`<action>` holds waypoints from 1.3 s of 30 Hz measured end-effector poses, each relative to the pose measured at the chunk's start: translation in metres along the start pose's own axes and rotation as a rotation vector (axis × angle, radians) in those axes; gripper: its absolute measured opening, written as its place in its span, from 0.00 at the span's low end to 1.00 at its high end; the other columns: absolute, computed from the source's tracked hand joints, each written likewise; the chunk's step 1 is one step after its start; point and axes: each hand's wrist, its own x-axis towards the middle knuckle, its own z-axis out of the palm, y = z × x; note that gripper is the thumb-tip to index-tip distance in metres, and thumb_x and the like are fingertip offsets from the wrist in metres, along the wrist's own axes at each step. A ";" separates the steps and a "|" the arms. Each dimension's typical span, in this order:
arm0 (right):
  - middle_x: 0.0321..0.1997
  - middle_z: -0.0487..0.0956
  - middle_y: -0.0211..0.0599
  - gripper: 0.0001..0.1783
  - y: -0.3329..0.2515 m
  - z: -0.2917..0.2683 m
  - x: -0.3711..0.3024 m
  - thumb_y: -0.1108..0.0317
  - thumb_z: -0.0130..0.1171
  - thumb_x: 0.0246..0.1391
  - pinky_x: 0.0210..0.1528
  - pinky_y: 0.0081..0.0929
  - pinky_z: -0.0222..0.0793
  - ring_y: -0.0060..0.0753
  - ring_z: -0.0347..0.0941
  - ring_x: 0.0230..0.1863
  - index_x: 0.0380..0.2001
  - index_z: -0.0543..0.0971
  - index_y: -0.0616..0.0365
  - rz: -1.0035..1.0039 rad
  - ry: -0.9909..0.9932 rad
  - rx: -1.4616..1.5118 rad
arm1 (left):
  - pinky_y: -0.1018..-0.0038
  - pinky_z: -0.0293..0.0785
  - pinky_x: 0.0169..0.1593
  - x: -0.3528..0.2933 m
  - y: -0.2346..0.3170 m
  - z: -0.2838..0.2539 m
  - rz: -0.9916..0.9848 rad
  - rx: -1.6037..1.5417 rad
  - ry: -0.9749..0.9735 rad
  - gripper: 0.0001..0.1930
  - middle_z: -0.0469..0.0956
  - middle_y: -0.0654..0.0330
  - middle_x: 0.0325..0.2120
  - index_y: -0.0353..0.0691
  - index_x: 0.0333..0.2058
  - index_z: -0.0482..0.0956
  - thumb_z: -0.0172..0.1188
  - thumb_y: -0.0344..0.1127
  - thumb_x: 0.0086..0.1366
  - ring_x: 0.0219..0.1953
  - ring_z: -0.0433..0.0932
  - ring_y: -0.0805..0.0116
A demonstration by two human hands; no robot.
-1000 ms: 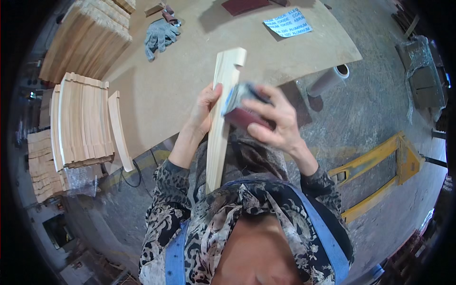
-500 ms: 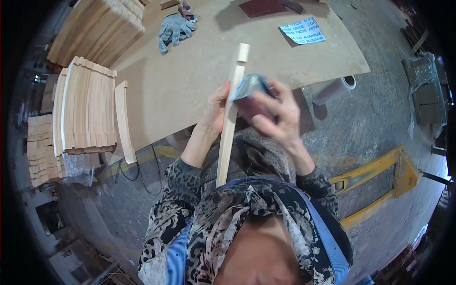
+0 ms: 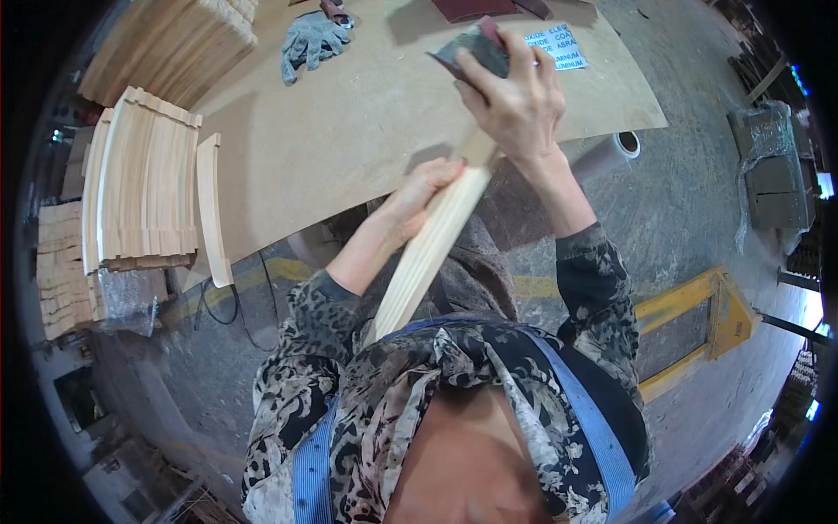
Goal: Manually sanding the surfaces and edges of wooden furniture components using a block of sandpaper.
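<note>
A pale wooden slat (image 3: 436, 240) slants from my waist up toward the worktable, its broad face turned upward. My left hand (image 3: 423, 194) is closed round its upper part, thumb along the edge. My right hand (image 3: 524, 105) grips a dark folded block of sandpaper (image 3: 480, 51), reddish on one side, above the slat's far end. That hand and wrist partly cover the slat's tip. Beyond them on the table lies a blue-printed sheet of sandpaper backing (image 3: 566, 51), partly behind my right fingers.
On the left of the worktable (image 3: 349, 131) stand stacks of curved wooden slats (image 3: 148, 179), with a single slat (image 3: 212, 210) beside them. A grey glove (image 3: 312, 44) lies farther back. At right are a roll of plastic film (image 3: 615, 153) and a yellow pallet jack (image 3: 724, 319).
My right hand has moved up and away with the sandpaper, past the slat's far end. The slat has tilted to the right and rolled, showing its broad face.
</note>
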 end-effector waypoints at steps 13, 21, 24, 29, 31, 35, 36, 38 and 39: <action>0.51 0.70 0.48 0.22 0.035 -0.038 -0.097 0.55 0.65 0.44 0.53 0.37 0.63 0.45 0.67 0.52 0.44 0.81 0.45 0.743 -0.132 0.311 | 0.64 0.67 0.47 0.083 0.052 -0.021 0.276 1.613 0.122 0.18 0.72 0.47 0.42 0.41 0.49 0.69 0.49 0.42 0.64 0.45 0.72 0.55; 0.52 0.69 0.49 0.22 0.061 -0.066 -0.129 0.58 0.65 0.45 0.54 0.34 0.63 0.43 0.67 0.53 0.45 0.80 0.52 0.849 -0.164 0.330 | 0.62 0.66 0.53 -0.058 0.073 -0.102 0.616 1.929 0.098 0.35 0.67 0.47 0.50 0.40 0.57 0.63 0.63 0.43 0.51 0.53 0.67 0.50; 0.52 0.69 0.49 0.22 0.069 -0.067 -0.135 0.58 0.64 0.47 0.56 0.33 0.61 0.42 0.66 0.54 0.46 0.79 0.54 0.935 -0.164 0.358 | 0.62 0.65 0.54 -0.110 0.053 -0.132 0.565 2.121 0.180 0.36 0.66 0.49 0.53 0.41 0.56 0.65 0.65 0.36 0.46 0.55 0.66 0.51; 0.56 0.68 0.48 0.26 0.048 -0.037 -0.119 0.56 0.60 0.49 0.59 0.30 0.57 0.39 0.64 0.58 0.50 0.75 0.58 1.078 -0.244 0.684 | 0.64 0.71 0.46 -0.115 0.046 -0.167 0.799 1.993 0.196 0.31 0.72 0.52 0.44 0.39 0.52 0.71 0.59 0.22 0.43 0.45 0.72 0.53; 0.55 0.69 0.47 0.27 0.036 -0.035 -0.108 0.55 0.60 0.49 0.59 0.30 0.57 0.38 0.65 0.57 0.50 0.75 0.58 1.069 -0.252 0.755 | 0.66 0.72 0.45 -0.122 0.047 -0.152 0.839 1.892 0.198 0.27 0.73 0.51 0.42 0.37 0.48 0.72 0.59 0.21 0.45 0.43 0.74 0.54; 0.54 0.72 0.47 0.27 0.007 -0.027 -0.094 0.55 0.62 0.47 0.59 0.34 0.60 0.41 0.66 0.57 0.50 0.75 0.54 0.860 -0.290 0.690 | 0.69 0.71 0.45 -0.127 0.035 -0.154 0.835 1.442 0.360 0.16 0.75 0.52 0.40 0.34 0.45 0.74 0.58 0.27 0.56 0.41 0.76 0.59; 0.54 0.71 0.48 0.26 -0.006 -0.026 -0.084 0.57 0.63 0.45 0.59 0.35 0.60 0.45 0.66 0.57 0.48 0.76 0.54 0.714 -0.336 0.656 | 0.69 0.71 0.45 -0.126 0.030 -0.159 0.842 1.439 0.357 0.16 0.75 0.52 0.40 0.34 0.45 0.74 0.58 0.27 0.56 0.41 0.76 0.59; 0.55 0.70 0.40 0.24 -0.031 -0.018 -0.061 0.59 0.64 0.41 0.49 0.38 0.69 0.47 0.70 0.47 0.44 0.77 0.51 0.420 -0.366 0.538 | 0.70 0.70 0.44 -0.123 0.021 -0.167 0.663 1.259 0.502 0.16 0.75 0.52 0.37 0.33 0.45 0.73 0.59 0.30 0.57 0.39 0.75 0.60; 0.55 0.70 0.40 0.24 -0.039 -0.009 -0.058 0.59 0.64 0.42 0.49 0.37 0.68 0.46 0.69 0.48 0.45 0.77 0.50 0.359 -0.414 0.515 | 0.71 0.69 0.43 -0.119 0.018 -0.170 0.657 1.207 0.533 0.18 0.75 0.52 0.36 0.32 0.45 0.73 0.61 0.33 0.57 0.39 0.75 0.61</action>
